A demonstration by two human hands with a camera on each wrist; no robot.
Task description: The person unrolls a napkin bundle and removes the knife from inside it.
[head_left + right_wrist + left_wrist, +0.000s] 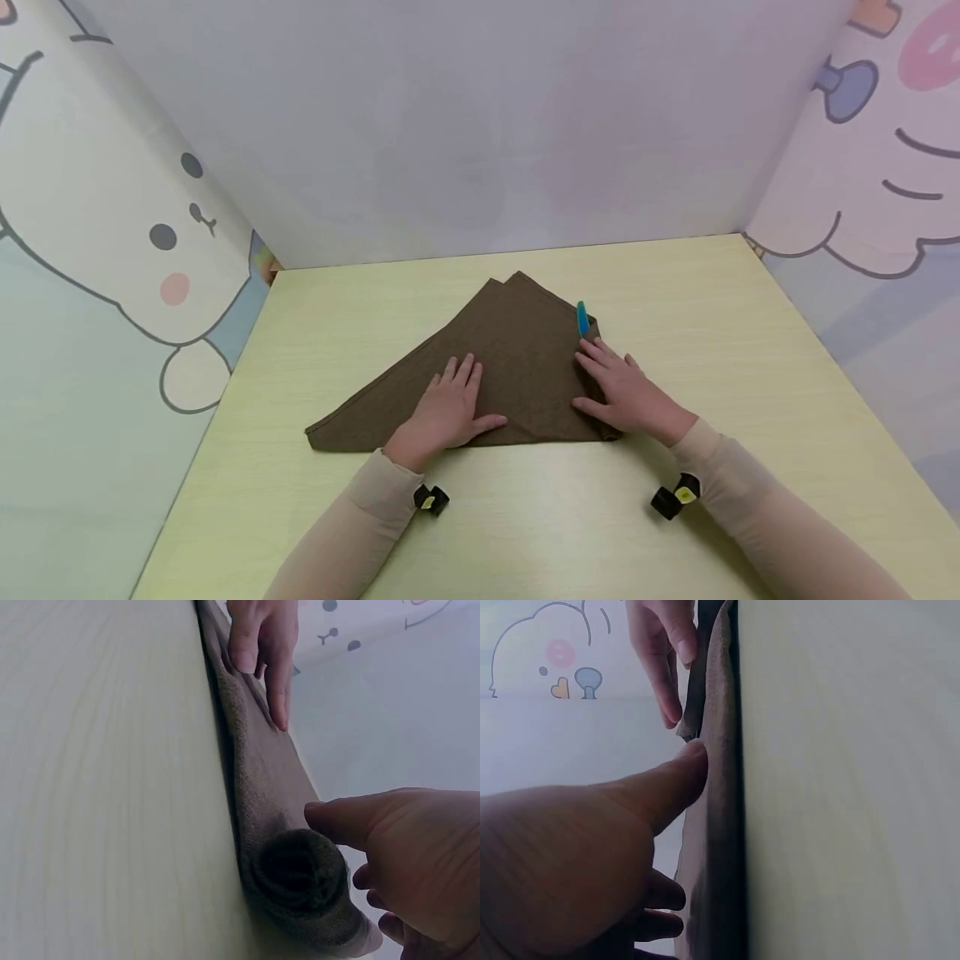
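Observation:
A brown towel point(517, 358) lies folded on the table, with a long point to the left and a peak at the back. Its right edge is turned into a roll point(300, 874), whose open end shows in the right wrist view. My right hand point(626, 396) rests on that rolled edge, fingers extended and thumb apart on the towel. A slim blue piece point(582, 318) sticks up just beyond its fingertips; the rest of it is hidden. Flat on the towel's middle front lies my left hand point(446, 408), fingers straight and thumb spread to the right.
The light wooden table point(525, 517) extends around the towel on all sides. A pale wall point(465, 142) rises behind its back edge. Cartoon-printed panels point(112, 208) flank the table. Each wrist carries a small black camera point(431, 500).

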